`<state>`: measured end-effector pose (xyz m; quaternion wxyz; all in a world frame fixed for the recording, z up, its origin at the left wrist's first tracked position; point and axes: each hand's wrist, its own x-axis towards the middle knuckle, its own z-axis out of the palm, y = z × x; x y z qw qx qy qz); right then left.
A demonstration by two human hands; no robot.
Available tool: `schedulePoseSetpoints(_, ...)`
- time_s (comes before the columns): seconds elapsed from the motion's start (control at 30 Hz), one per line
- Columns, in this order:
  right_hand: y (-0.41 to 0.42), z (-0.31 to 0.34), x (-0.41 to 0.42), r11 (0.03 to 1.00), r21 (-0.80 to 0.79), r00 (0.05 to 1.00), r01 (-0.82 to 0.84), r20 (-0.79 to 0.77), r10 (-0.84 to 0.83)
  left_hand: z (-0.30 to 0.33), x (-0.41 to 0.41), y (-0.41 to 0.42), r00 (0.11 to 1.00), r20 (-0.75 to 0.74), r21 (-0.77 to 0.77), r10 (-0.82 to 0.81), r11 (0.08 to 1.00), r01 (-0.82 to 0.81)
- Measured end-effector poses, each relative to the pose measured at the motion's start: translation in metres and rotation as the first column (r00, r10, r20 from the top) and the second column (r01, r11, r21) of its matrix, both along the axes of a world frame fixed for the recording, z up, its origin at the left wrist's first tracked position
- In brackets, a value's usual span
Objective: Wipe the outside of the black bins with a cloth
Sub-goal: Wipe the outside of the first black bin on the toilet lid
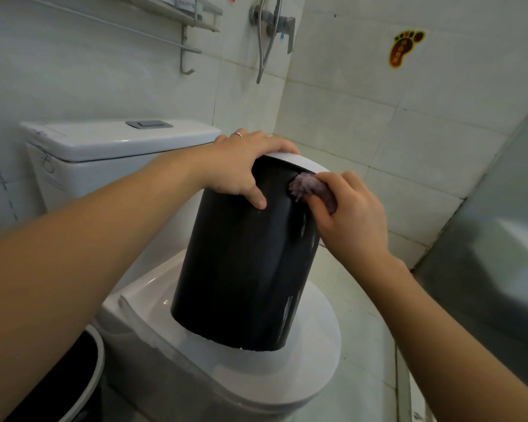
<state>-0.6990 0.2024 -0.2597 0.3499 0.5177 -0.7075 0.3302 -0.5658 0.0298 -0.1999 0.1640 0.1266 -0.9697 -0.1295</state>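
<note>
A: Where is the black bin (241,269) at this moment?

B: It stands on the closed toilet lid (302,370), and it leans, with the top tilted away from the person toward the corner of the tiled wall (363,117). Its lower edge rests on the lid. Around the top there is a white rim (299,161).

A: And the hands, what do they do?

B: The left hand (241,166) lies over the top of the bin. The fingers curl over the white rim, and the thumb presses on the black side. There is a ring (237,134) on one finger. The right hand (348,214) is at the upper right side of the bin, and its fingers are closed around a purple cloth (305,185) (a fuzzy one, bunched together). The cloth touches the black wall just below the rim.

A: So the two hands are apart?

B: Yes, apart, but near each other, both at the top part of the bin.

A: What else is around?

B: Behind the bin is the white cistern (119,144) with a grey flush button (148,124). On the wall I see a metal shelf (177,13), a shower valve (275,25) with a hose, and a foot-shaped sticker (404,48). At the lower left corner there is a second black bin (58,385) with a white rim, only partly visible.
</note>
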Motion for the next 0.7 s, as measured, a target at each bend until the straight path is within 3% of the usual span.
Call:
schedulePoseSetpoints(0.23,0.000,-0.002,0.003,0.998,0.040,0.997,-0.058,-0.042,0.060,-0.002,-0.001,-0.003,1.000,-0.004,0.018,0.011,1.000,-0.010)
schedulePoseSetpoints(0.37,0.013,-0.024,0.009,0.965,0.168,0.960,-0.201,-0.165,0.228,-0.003,-0.002,-0.004,1.000,-0.016,0.016,0.002,1.000,-0.002)
schedulePoseSetpoints(0.47,0.016,-0.027,0.007,0.959,0.205,0.943,-0.197,-0.229,0.243,-0.002,-0.003,-0.004,1.000,-0.018,0.021,0.006,1.000,-0.005)
schedulePoseSetpoints(0.7,0.000,-0.005,0.003,0.999,0.035,1.000,-0.023,-0.003,0.023,0.000,-0.002,0.001,1.000,-0.016,0.014,0.002,1.000,-0.001)
